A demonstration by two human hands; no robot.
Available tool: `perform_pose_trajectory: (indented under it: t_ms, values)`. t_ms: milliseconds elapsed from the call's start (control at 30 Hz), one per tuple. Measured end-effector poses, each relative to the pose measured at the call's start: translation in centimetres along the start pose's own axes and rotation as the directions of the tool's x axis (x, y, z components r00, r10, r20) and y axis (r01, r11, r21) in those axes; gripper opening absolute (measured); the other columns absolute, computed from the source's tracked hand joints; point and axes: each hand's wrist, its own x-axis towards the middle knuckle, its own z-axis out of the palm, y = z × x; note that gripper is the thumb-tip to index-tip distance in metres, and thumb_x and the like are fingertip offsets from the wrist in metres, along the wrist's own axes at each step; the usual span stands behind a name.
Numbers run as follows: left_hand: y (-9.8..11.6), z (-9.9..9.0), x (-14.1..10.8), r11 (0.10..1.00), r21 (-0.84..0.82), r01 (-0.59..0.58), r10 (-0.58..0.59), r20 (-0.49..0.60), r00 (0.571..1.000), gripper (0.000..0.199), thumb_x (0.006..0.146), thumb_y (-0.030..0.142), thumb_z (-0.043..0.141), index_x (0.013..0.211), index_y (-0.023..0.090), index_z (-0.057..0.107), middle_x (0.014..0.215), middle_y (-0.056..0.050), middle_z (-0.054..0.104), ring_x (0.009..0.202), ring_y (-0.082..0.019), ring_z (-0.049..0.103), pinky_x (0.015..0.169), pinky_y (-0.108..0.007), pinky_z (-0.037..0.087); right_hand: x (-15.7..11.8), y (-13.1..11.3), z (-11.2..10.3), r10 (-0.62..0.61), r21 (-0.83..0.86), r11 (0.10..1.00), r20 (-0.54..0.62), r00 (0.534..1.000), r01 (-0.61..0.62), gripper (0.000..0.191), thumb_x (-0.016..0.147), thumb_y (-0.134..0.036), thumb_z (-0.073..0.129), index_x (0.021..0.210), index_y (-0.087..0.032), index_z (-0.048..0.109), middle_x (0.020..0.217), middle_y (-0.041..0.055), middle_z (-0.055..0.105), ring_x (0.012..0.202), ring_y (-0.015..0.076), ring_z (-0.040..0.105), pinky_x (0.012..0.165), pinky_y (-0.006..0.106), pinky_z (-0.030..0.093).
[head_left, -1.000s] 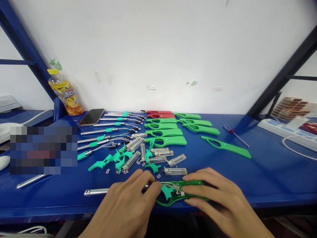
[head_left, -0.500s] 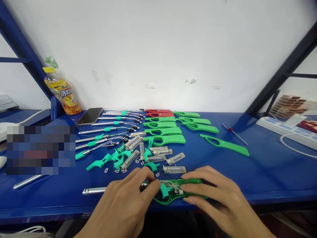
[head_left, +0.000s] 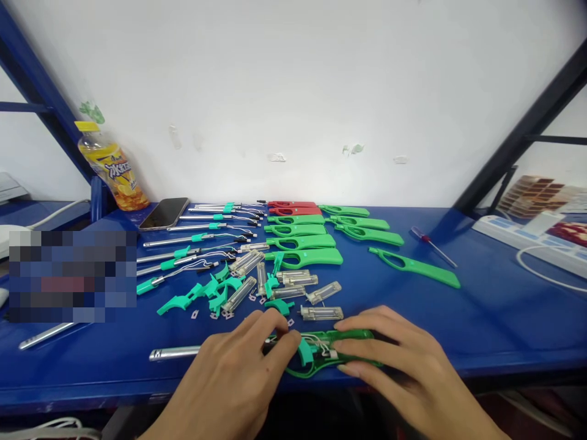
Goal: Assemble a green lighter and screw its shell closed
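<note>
An opened green gas lighter shell [head_left: 330, 362] lies at the table's front edge. A long metal tube [head_left: 174, 352] runs out of it to the left, and white wires [head_left: 323, 346] cross its inside. My left hand [head_left: 238, 366] covers the joint of tube and shell. Its thumb and index finger are pinched together beside the teal trigger [head_left: 305, 352]; the spot under the fingertips is hidden. My right hand [head_left: 398, 354] grips the handle end of the shell, thumb on the near side and fingers over the far side.
Beyond my hands lie clear fuel tanks [head_left: 321, 313], teal triggers [head_left: 178, 302] and small metal clips. Wired metal tubes [head_left: 174, 241] stand in rows left of green shells [head_left: 307, 257] and red shells [head_left: 293, 208]. A screwdriver [head_left: 433, 245], power strip [head_left: 527, 241], phone [head_left: 164, 214] and drink bottle [head_left: 112, 171] surround them.
My left thumb and index finger have shifted slightly to the right towards the trigger. My right hand keeps its hold on the shell, and the view has moved a little.
</note>
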Motion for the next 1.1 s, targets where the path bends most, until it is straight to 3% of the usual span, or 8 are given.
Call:
perform_pose_trajectory:
  t_ms: [267, 567, 700, 867, 1100]
  values:
    - [0.3, 0.0, 0.2, 1.000, -0.026, -0.014, 0.012, -0.041, 0.999, 0.046, 0.082, -0.004, 0.047, 0.113, 0.027, 0.059, 0.108, 0.002, 0.073, 0.086, -0.019, 0.074, 0.053, -0.027, 0.046, 0.1, -0.3, -0.1, 0.018, -0.009, 1.000, 0.015, 1.000, -0.018, 0.016, 0.107, -0.034, 0.070, 0.121, -0.033, 0.077, 0.118, -0.0030, 0.080, 0.104, 0.0135, 0.073, 0.089, 0.023, 0.062]
    - [0.2, 0.6, -0.3, 1.000, -0.027, -0.002, 0.001, -0.043, 0.999, 0.043, 0.090, -0.001, 0.048, 0.119, 0.028, 0.061, 0.111, 0.001, 0.073, 0.089, -0.020, 0.073, 0.057, -0.029, 0.050, 0.5, -1.3, 0.7, -0.006, -0.084, 0.996, 0.026, 1.000, 0.008, 0.013, 0.105, -0.029, 0.072, 0.118, -0.031, 0.074, 0.120, -0.0003, 0.079, 0.106, 0.0213, 0.073, 0.090, 0.038, 0.060]
    - [0.0, 1.4, -0.6, 0.999, -0.039, 0.000, -0.003, -0.090, 0.996, 0.041, 0.096, 0.001, 0.045, 0.122, 0.028, 0.063, 0.110, 0.001, 0.073, 0.086, -0.018, 0.073, 0.057, -0.028, 0.048, 1.2, -1.8, 1.2, -0.015, -0.049, 0.999, -0.036, 0.999, 0.013, 0.004, 0.104, -0.025, 0.073, 0.107, -0.027, 0.075, 0.108, -0.0015, 0.081, 0.097, 0.0180, 0.074, 0.086, 0.033, 0.060]
    - [0.0, 1.6, -0.7, 0.997, -0.073, 0.007, -0.015, -0.109, 0.994, 0.034, 0.102, 0.006, 0.047, 0.124, 0.026, 0.064, 0.109, 0.000, 0.073, 0.085, -0.018, 0.073, 0.057, -0.027, 0.049, 1.5, -1.9, 1.5, -0.004, 0.033, 0.999, -0.126, 0.992, 0.008, 0.006, 0.105, -0.024, 0.073, 0.100, -0.025, 0.076, 0.098, -0.0025, 0.081, 0.088, 0.0124, 0.075, 0.080, 0.024, 0.061]
    - [0.2, 1.3, -0.7, 0.996, -0.085, 0.003, -0.014, -0.132, 0.991, 0.039, 0.100, 0.000, 0.043, 0.121, 0.025, 0.064, 0.104, 0.001, 0.072, 0.081, -0.017, 0.071, 0.054, -0.026, 0.049, 1.6, -2.0, 1.7, 0.007, 0.050, 0.999, -0.170, 0.985, 0.002, 0.008, 0.105, -0.026, 0.073, 0.098, -0.024, 0.075, 0.093, -0.0010, 0.081, 0.082, 0.0134, 0.076, 0.076, 0.025, 0.061]
